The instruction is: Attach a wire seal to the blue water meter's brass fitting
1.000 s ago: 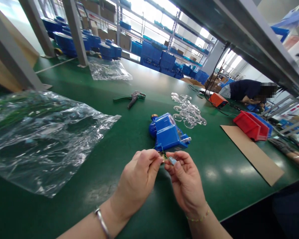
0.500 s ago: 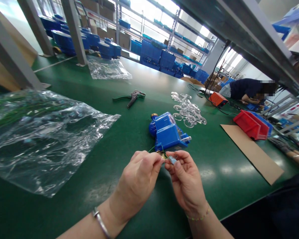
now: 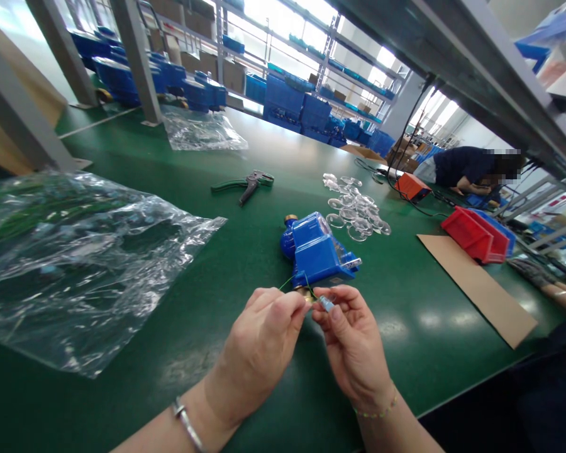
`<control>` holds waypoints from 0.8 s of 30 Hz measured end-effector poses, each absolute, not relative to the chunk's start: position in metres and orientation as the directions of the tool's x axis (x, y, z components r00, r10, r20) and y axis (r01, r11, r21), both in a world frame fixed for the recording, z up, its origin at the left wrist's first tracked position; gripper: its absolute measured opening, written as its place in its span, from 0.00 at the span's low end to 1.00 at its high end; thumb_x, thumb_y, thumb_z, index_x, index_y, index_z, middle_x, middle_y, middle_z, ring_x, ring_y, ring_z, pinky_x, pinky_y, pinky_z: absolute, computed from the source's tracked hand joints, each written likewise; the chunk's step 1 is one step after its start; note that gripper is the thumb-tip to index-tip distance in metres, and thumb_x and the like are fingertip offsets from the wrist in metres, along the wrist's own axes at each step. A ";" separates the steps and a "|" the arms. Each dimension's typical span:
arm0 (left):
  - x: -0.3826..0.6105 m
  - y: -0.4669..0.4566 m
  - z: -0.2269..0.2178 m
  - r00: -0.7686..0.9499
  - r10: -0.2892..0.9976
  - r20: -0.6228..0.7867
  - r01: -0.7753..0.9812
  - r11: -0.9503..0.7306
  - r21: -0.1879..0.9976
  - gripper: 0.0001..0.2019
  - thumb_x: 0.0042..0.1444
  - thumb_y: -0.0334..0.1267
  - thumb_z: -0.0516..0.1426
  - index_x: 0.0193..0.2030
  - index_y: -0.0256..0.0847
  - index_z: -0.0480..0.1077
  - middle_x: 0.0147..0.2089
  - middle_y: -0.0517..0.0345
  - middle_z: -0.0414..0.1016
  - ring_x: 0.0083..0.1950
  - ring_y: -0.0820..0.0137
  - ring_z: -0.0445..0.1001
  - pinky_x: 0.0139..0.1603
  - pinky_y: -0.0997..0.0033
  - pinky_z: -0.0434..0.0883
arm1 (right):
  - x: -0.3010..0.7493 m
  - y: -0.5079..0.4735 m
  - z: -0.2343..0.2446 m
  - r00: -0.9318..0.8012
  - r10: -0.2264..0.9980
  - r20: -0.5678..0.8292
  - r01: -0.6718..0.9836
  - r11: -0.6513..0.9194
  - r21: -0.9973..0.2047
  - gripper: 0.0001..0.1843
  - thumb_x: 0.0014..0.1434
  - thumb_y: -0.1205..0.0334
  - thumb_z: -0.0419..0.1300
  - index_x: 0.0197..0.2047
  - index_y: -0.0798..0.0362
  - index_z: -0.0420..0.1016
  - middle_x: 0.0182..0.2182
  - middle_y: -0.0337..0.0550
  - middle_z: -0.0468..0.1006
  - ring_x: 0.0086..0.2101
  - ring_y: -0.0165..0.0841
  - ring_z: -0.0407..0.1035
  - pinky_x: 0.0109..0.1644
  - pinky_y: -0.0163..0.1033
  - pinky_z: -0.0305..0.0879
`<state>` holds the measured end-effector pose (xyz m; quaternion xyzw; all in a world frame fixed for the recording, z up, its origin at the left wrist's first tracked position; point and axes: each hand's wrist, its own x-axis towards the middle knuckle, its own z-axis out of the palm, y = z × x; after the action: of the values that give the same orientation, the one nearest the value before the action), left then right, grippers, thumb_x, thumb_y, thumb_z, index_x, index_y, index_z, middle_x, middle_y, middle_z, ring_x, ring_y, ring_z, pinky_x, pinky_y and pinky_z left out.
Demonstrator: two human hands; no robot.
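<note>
A blue water meter with brass threaded ends lies on the green tabletop just beyond my hands. Through its near side runs a thin green seal wire. My right hand pinches a small pale-blue plastic seal between thumb and fingers. Close beside it, my left hand has thumb and fingertips pressed together at the green wire, almost touching the right fingertips. The exact wire end is hidden by the left fingers.
Pliers lie beyond the meter, and several clear discs to its right. A plastic bag with green wires is at left. Cardboard, a red bin and an orange box sit right. A co-worker bends over behind.
Almost nothing differs. Both hands keep their pinch at the wire and seal; the view has shifted very slightly.
</note>
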<state>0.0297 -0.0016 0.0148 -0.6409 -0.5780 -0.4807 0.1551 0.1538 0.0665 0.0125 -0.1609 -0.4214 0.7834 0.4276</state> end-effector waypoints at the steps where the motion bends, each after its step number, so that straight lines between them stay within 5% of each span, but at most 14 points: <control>1: 0.030 -0.001 0.014 -0.128 0.596 0.793 0.890 -0.284 0.357 0.06 0.58 0.26 0.54 0.42 0.34 0.60 0.32 0.57 0.67 0.33 0.71 0.65 0.36 0.69 0.66 | 0.154 0.066 0.012 -0.582 0.805 0.116 -0.534 -0.270 -0.802 0.08 0.58 0.68 0.62 0.42 0.52 0.71 0.43 0.43 0.75 0.39 0.27 0.71 0.46 0.32 0.68; 13: 0.028 -0.005 0.029 -0.178 0.764 0.620 0.876 -0.164 0.453 0.04 0.60 0.30 0.53 0.38 0.43 0.68 0.31 0.62 0.65 0.35 0.70 0.65 0.43 0.62 0.57 | 0.161 0.070 0.009 -0.481 0.812 0.331 -0.277 0.217 -0.936 0.10 0.62 0.67 0.57 0.47 0.50 0.70 0.47 0.43 0.74 0.43 0.31 0.71 0.49 0.36 0.69; 24: 0.025 -0.003 0.024 -0.256 0.850 0.461 0.679 -0.182 0.711 0.06 0.62 0.32 0.51 0.37 0.43 0.68 0.33 0.61 0.65 0.38 0.71 0.64 0.39 0.71 0.62 | 0.164 0.072 0.010 -0.528 0.767 0.364 -0.182 0.317 -0.931 0.12 0.62 0.67 0.56 0.48 0.47 0.70 0.46 0.40 0.74 0.43 0.30 0.71 0.48 0.35 0.69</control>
<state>0.0246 -0.0031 0.0239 -0.6034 -0.6334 -0.4762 -0.0895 0.1645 0.0720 0.0101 -0.2137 -0.6841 0.5441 0.4363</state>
